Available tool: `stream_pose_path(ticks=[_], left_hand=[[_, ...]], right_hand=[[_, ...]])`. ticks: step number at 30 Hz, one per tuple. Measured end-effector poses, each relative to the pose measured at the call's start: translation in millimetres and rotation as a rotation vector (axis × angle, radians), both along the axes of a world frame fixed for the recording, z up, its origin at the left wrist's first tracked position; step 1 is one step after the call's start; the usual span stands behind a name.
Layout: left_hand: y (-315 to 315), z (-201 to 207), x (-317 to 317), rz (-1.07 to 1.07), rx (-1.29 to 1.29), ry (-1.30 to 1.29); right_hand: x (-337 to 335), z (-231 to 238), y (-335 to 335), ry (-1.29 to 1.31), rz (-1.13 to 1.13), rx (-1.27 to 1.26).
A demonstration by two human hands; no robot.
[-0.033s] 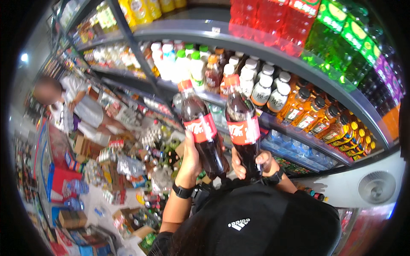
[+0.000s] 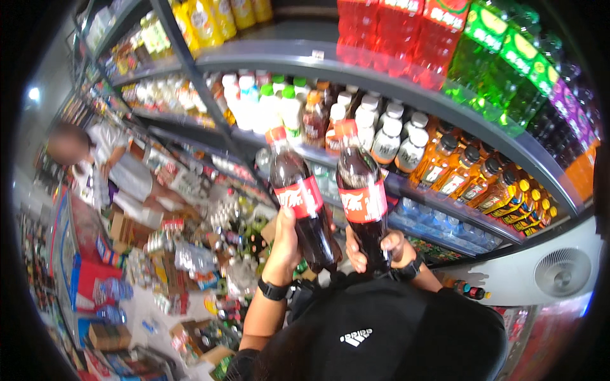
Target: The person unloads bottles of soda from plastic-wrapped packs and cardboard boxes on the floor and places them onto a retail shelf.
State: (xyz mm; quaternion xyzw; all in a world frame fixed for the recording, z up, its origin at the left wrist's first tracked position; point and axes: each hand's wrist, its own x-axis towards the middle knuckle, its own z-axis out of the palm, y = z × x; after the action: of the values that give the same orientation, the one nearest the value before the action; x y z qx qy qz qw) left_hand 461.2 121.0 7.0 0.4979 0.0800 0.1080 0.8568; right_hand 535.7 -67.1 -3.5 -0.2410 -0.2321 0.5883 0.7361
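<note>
A curved grey shelf unit [image 2: 381, 76] fills the upper half of the view. It is stocked with red drink bottles [image 2: 394, 32] and green drink bottles [image 2: 502, 57] on the top tier, and with white-capped bottles [image 2: 381, 133] and orange drink bottles [image 2: 483, 178] on the tier below. To the left, a heap of packaged goods [image 2: 190, 254] is spread over the floor, and another person [image 2: 108, 165] is seen bent over it, well apart from the hands. A black cap [image 2: 394, 330] is seen at the lower edge. Two cola bottles are held up side by side in front of the middle tier, near it but not resting on it. The left cola bottle [image 2: 298, 203] is tilted slightly leftward, and the right cola bottle [image 2: 363, 203] is almost upright. The grip of the left hand [image 2: 284, 244] is closed around the lower body of the left cola bottle. That of the right hand [image 2: 381, 247] is closed around the base of the right one. A black wristband [image 2: 273, 290] is worn on the left wrist.
</note>
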Motion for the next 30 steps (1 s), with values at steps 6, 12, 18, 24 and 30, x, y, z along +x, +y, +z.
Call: stream_pose_path(ticks=[6,12,18,24,30], left_hand=[[45.2,44.7,27.6,-0.092,0.053,-0.283],[114.2,164.4,90.8,-0.188,0.114,-0.252],[145.1,234.0,198.1,-0.139,0.032,-0.545],[147.7,231.6,253.8,-0.119,-0.084,-0.572],[156.6,239.5,286.4,-0.211,0.056,-0.667]], right_hand=[[-18.5,-2.0,1.3,-0.042,-0.161,0.070],[-52.5,-1.3,-2.7,-0.097,-0.396,0.014],[-82.6,-9.0,-5.2,-0.061,-0.606,0.082],[-97.6,-17.3,-9.9,-0.088,-0.702,0.141],[-97.9,-20.2,-8.0,-0.091,-0.743,0.111]])
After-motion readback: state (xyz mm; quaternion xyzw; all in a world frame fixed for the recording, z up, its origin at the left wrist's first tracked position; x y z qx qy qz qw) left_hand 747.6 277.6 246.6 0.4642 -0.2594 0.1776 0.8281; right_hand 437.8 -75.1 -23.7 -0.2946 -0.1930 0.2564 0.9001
